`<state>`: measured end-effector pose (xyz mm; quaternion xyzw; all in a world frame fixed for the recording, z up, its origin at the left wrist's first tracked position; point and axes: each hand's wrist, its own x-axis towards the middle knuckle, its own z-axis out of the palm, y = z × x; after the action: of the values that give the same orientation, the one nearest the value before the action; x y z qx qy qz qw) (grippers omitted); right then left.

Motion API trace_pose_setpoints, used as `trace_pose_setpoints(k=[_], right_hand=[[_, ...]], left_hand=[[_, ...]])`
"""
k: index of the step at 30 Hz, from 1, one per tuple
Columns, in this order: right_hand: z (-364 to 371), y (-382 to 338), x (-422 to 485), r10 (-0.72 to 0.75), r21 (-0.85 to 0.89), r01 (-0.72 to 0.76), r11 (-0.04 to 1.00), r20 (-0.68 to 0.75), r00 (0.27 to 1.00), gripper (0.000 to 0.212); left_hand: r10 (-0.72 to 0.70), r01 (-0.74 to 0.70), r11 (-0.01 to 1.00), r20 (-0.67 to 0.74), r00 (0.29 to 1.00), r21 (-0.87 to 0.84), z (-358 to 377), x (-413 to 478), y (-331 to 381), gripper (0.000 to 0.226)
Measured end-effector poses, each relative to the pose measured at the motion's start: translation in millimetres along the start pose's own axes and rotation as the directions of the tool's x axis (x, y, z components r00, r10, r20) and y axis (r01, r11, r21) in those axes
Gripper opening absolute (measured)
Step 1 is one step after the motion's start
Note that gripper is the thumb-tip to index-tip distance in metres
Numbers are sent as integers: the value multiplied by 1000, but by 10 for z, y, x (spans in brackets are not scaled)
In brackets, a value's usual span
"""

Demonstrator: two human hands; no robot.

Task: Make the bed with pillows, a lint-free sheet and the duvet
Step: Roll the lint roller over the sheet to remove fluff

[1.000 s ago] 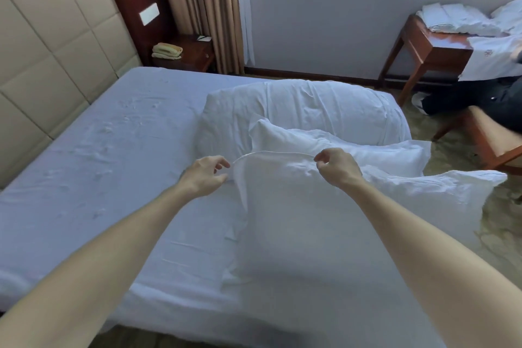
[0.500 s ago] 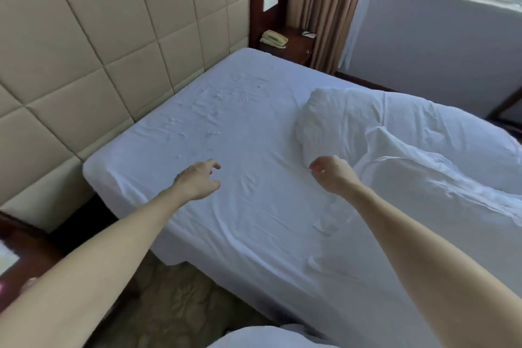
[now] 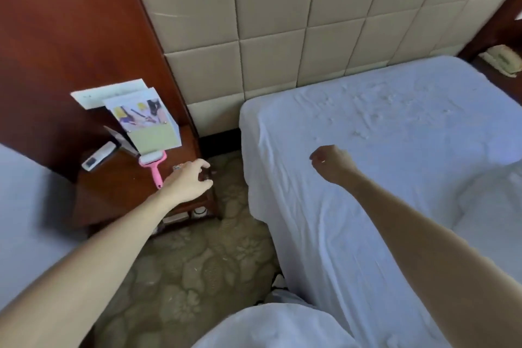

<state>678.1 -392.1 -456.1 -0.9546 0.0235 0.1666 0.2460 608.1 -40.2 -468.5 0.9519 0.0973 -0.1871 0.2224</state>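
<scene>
Sheet [image 3: 296, 223]: white, stretched over the mattress up to the padded beige headboard [image 3: 268, 22]; creased along the near side, with small raised specks or puckers scattered near the head end [image 3: 367, 110].

Right hand [image 3: 332, 162]: loosely clenched, nothing seen in it, over the sheet near the bed's left edge.

Left hand [image 3: 187, 181]: released, fingers spread and curved, empty, off the bed over the front corner of the wooden counter [image 3: 118, 186].

Lint roller [image 3: 154, 164]: pink handle, white roll, lying on the counter just beside the left hand; contact cannot be told.

Behind it: picture cards [image 3: 147, 121] propped up, print too blurred to read; a pale remote [image 3: 99, 156].

Bunched white bedding [image 3: 485, 206]: on the sheet, right of the right forearm.

Floor: patterned carpet [image 3: 192, 263] between counter and bed.

Far corner: cream telephone [image 3: 501, 61].
</scene>
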Motion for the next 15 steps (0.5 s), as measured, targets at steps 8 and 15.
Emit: trace_pose_setpoints(k=[8,15], right_hand=[[636,-1168,882,-240,-44,260,965,261,935,30],[1373,-2113,1032,-346,-20,385,923,394,851,28]], left_hand=[[-381,369,918,-66,922,-144,-146,-545,-1088,47],[-591,554,779,-49,805,-293,-18,-1025,-1802,48]])
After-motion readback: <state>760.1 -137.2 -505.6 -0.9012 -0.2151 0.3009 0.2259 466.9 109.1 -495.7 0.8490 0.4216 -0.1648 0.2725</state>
